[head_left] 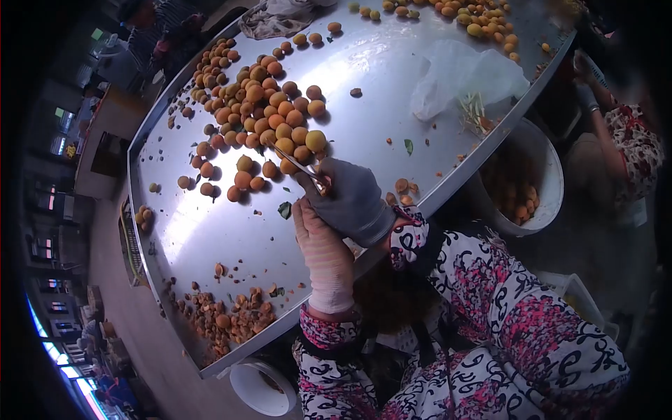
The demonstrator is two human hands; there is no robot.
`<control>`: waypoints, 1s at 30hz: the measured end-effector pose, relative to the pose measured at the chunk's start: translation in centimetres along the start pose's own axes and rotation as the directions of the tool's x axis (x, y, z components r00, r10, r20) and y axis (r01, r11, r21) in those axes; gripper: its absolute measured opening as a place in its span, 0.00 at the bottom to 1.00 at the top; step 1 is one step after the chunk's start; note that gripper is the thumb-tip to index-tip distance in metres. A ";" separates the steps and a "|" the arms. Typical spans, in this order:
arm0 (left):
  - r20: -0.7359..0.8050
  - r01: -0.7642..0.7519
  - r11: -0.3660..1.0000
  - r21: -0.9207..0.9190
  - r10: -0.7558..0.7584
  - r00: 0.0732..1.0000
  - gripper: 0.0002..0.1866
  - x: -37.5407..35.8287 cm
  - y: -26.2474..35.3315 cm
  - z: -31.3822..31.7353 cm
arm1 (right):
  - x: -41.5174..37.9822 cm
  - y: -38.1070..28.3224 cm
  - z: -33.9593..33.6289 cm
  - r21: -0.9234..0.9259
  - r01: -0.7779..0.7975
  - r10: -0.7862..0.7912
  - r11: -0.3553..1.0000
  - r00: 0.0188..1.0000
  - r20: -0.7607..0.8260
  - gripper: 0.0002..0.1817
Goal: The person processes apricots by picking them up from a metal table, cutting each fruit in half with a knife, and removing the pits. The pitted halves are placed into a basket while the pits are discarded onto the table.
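My right hand (pixel 353 203), in a grey glove, is closed around a small knife (pixel 295 164). The thin blade points up and left toward the heap of apricots (pixel 262 112) on the metal table (pixel 357 129). My left hand (pixel 323 255), in a pale striped glove, is pressed against the underside of the right. Its fingers are curled, and whatever they hold is hidden between the two hands. Something small and orange shows by the knife's base, too little of it to name. Cut apricot pieces (pixel 402 187) lie just right of my right wrist.
Brownish scraps (pixel 234 315) are piled at the table's near left corner. A clear plastic bag (pixel 458 80) and more apricots (pixel 483 21) lie toward the far right. Below the edge stand a white bucket with fruit (pixel 553 203) and another white bucket (pixel 262 395). Another person (pixel 619 140) sits at right.
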State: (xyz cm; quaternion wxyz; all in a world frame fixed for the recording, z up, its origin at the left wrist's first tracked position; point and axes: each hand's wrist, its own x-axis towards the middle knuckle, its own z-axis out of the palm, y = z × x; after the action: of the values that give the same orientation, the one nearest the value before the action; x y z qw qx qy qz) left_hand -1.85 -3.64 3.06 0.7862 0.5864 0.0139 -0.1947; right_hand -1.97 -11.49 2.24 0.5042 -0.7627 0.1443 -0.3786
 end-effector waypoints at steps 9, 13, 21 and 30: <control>0.303 -0.121 0.945 0.305 0.024 0.953 0.23 0.2 -0.9 -2.2 | -0.5 0.2 -0.5 -0.118 0.162 -0.159 0.980 0.987 0.036 0.12; 0.349 0.249 0.967 -0.048 -0.217 0.912 0.22 1.2 -0.7 -3.2 | 0.2 0.0 -1.3 0.134 -0.163 0.154 0.977 0.985 0.075 0.13; 0.429 -0.432 0.664 0.610 0.182 0.885 0.23 0.0 -2.2 -3.8 | -1.0 -0.5 -1.8 -0.066 0.307 -0.290 0.949 0.938 0.189 0.14; 0.314 0.204 0.925 -0.322 -0.099 0.944 0.13 0.9 -1.0 -3.6 | 1.7 -1.7 -3.4 0.353 -0.734 0.464 0.580 0.654 0.598 0.16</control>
State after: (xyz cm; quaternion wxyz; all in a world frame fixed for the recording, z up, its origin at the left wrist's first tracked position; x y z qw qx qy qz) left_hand -0.57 -0.85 0.81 0.8535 0.3990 -0.0220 -0.3345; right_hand -3.54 -14.02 5.17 0.8248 -0.5411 0.1629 -0.0193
